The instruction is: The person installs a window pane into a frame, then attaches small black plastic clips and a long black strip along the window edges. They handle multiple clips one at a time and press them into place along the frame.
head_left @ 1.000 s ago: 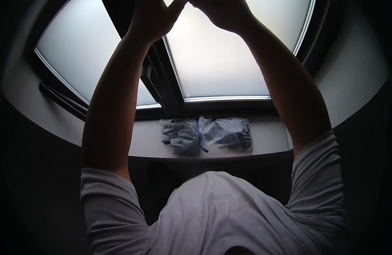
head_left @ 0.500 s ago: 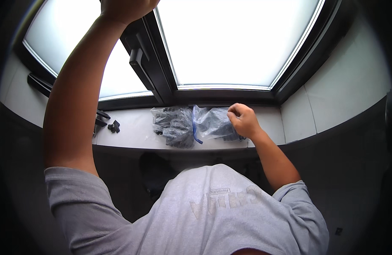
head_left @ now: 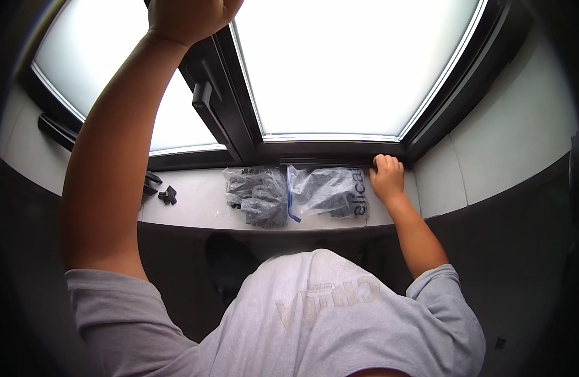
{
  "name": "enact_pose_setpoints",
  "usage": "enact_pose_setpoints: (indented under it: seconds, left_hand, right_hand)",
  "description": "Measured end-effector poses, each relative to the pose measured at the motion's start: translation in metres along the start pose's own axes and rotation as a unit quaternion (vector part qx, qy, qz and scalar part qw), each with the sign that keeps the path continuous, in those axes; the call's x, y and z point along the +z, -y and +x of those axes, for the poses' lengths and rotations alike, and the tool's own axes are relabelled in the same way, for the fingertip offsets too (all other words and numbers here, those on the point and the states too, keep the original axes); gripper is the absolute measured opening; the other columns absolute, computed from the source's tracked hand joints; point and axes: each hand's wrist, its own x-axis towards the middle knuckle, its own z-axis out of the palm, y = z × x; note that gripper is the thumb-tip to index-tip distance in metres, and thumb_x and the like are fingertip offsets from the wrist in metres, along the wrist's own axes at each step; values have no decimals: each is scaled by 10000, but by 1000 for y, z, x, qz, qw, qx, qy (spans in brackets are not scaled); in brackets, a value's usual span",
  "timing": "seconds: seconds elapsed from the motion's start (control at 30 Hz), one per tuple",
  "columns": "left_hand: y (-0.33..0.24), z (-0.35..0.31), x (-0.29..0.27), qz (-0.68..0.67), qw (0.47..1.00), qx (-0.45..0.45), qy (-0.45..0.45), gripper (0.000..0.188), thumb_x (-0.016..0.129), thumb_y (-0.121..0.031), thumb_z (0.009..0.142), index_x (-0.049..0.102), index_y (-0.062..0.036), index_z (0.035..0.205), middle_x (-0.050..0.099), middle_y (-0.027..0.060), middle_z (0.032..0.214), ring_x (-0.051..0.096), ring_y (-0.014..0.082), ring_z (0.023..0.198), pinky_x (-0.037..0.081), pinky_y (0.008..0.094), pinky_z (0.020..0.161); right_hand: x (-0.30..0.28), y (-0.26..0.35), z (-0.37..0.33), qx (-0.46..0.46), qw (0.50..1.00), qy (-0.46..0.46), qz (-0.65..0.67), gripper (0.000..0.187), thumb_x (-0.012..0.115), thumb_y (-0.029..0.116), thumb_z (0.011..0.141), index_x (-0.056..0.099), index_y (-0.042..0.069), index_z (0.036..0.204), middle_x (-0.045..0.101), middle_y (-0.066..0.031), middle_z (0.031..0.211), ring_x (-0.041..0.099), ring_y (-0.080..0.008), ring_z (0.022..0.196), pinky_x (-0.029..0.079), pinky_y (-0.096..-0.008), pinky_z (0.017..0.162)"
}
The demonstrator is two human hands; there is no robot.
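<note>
High on the left, my left hand (head_left: 192,17) is raised in front of the dark window frame, cut off by the picture's upper edge. Its fingers are out of sight, so what it holds does not show. My right hand (head_left: 388,178) is at the right end of the sill, fingers curled and closed by the end of a thin black strip (head_left: 324,161) along the window's foot. Whether the fingers grip the strip cannot be made out. Left of this hand lies a clear plastic bag (head_left: 327,188) with dark pieces inside and a blue zip edge. Another clear bag of black parts (head_left: 258,195) lies beside it.
Small loose black parts (head_left: 168,195) lie on the pale sill (head_left: 198,204) to the left. A black window handle (head_left: 203,100) juts from the frame between two bright panes. Tiled wall (head_left: 484,157) closes off the right side.
My right hand has moved from above the right-hand bag to the sill's right end, uncovering the bag's printed side. My left hand stays raised with a slight shift.
</note>
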Motion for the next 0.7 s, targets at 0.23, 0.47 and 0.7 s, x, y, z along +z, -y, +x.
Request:
enact_pose_setpoints:
  seconds: [0.23, 0.47, 0.7]
  left_hand:
    - [-2, 2, -5, -19, 999, -17, 23, 253, 594, -46, 779, 669, -46, 1021, 670, 147, 1280, 601, 302, 1261, 280, 564, 1219]
    - [4, -6, -4, -38, 996, -14, 80, 371, 640, -134, 858, 624, -25, 1212, 588, 202, 1393, 545, 355, 1329, 324, 597, 1169]
    - [2, 1, -8, -60, 996, -45, 37, 235, 604, -83, 849, 678, -56, 1070, 673, 120, 1315, 610, 266, 1287, 362, 550, 1187]
  right_hand:
    - [-15, -8, 3, -85, 993, -62, 59, 228, 800, 100, 749, 644, 119, 914, 629, -58, 1042, 581, -285, 1075, 427, -445, 903]
    - [-110, 8, 49, -164, 954, -233, 89, 208, 739, 106, 900, 569, 82, 1018, 667, -92, 1041, 611, -296, 1022, 388, -479, 1018]
    - [-231, 42, 159, -217, 885, -410, 38, 145, 695, 76, 974, 619, 32, 1089, 652, -136, 1024, 665, -260, 922, 555, -355, 751]
